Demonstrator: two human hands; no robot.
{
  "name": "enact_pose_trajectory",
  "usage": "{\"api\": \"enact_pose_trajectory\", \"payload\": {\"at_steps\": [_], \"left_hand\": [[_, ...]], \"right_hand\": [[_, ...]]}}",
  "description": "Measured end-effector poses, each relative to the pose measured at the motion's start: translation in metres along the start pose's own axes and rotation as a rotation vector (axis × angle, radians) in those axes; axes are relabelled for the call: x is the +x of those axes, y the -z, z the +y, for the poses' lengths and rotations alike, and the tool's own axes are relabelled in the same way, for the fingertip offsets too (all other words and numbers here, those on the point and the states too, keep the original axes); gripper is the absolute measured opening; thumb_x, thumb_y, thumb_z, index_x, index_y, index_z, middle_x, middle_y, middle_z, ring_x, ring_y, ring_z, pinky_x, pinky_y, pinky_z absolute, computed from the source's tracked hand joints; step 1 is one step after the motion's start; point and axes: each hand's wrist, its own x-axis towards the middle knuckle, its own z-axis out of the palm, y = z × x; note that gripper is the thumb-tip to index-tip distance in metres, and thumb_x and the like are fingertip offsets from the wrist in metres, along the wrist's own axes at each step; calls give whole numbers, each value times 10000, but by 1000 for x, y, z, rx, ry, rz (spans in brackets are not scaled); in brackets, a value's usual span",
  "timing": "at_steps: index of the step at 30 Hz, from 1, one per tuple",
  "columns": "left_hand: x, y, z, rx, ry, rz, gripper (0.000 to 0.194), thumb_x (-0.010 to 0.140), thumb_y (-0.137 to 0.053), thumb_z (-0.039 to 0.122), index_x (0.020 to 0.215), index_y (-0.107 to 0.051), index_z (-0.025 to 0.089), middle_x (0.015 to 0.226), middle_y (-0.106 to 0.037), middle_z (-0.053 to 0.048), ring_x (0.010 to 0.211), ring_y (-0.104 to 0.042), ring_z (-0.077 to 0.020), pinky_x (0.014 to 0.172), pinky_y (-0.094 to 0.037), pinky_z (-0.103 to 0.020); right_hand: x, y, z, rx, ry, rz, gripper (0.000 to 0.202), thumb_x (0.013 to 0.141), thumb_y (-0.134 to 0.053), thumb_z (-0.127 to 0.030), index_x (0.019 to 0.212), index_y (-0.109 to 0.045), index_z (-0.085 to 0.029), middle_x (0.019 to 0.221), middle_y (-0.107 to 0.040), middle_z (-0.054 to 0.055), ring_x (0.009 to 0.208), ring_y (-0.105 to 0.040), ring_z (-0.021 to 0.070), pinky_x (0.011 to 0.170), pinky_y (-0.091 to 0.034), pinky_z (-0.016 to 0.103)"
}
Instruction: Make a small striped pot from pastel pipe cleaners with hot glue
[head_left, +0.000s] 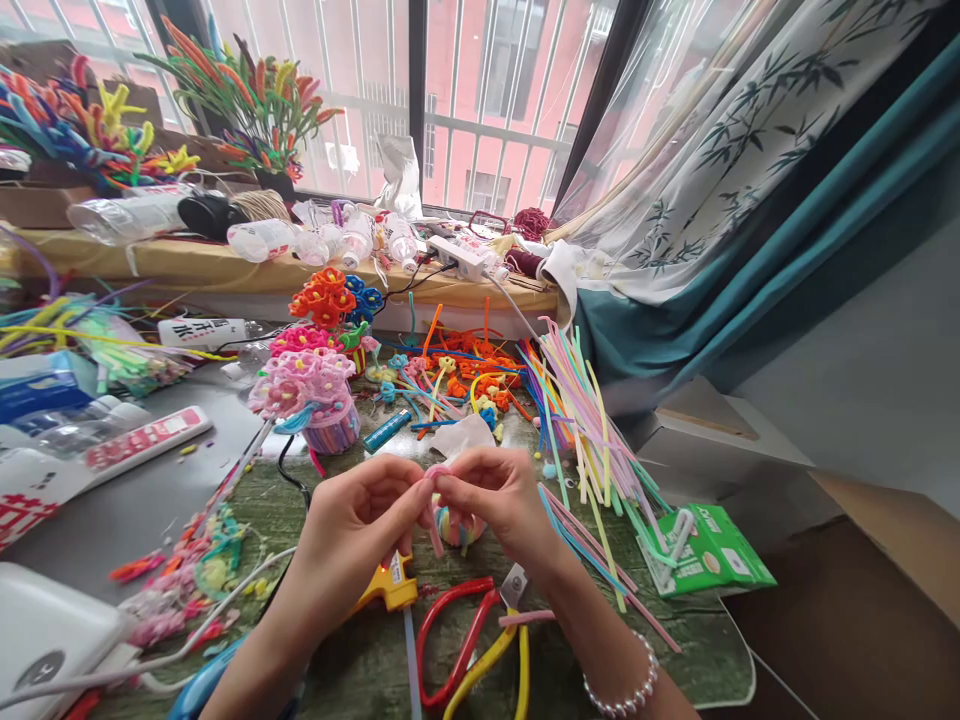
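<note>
Between my fingertips is a pink pipe cleaner [436,535], bent at the top with one end hanging down. My left hand [367,510] pinches it from the left, and my right hand [499,500] pinches it from the right; the two meet. Behind them, partly hidden, a small striped pastel pipe-cleaner piece [459,527] sits on the table. Below my hands lie a yellow hot glue gun [394,582], red-handled scissors or pliers [454,640] and a yellow-handled cutting tool [487,680]. A short pink pipe-cleaner piece [526,618] rests by the tools.
A pot of pink pipe-cleaner flowers [307,385] stands left. Loose pipe cleaners [592,420] spread right, near a green packet [712,550]. Orange scraps [480,360] lie at the back. Plastic bottles [259,240] line the sill. A white device [56,640] sits front left.
</note>
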Motion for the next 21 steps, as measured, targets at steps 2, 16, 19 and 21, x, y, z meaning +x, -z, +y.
{"api": "enact_pose_trajectory", "payload": {"at_steps": [2,16,19,21], "left_hand": [[1,2,-1,15,-19,1,305,744,-721,471,748,-663,172,558,-634,19,413,-472,-67,350,-345,-143],[2,6,1,34,15,-90,303,721,-742,454,718,-668,160,547,-598,21,442,-449,-65,359,-336,-133],[7,9,-6,77,-58,-141,274,742,-724,437,720,-670,169,548,-607,18,430,-455,-72,353,-339,-142],[8,11,-9,115,-103,-156,273,754,-710,441,722,-671,173,552,-607,17,432,-463,-78,360,-351,-150]], "right_hand": [[1,1,-1,2,-12,-30,248,721,-806,-374,719,-707,-148,555,-667,-1,384,-564,89,326,-388,166],[3,8,-7,-123,-138,-106,351,766,-747,-473,669,-665,-146,473,-594,-31,372,-500,69,365,-322,177],[4,9,-7,-109,-152,-122,356,769,-740,-478,666,-668,-145,466,-596,-28,370,-492,68,362,-315,177],[4,10,-6,-94,-160,-132,370,762,-739,-492,658,-667,-144,487,-615,-19,379,-507,71,358,-321,177]]}}
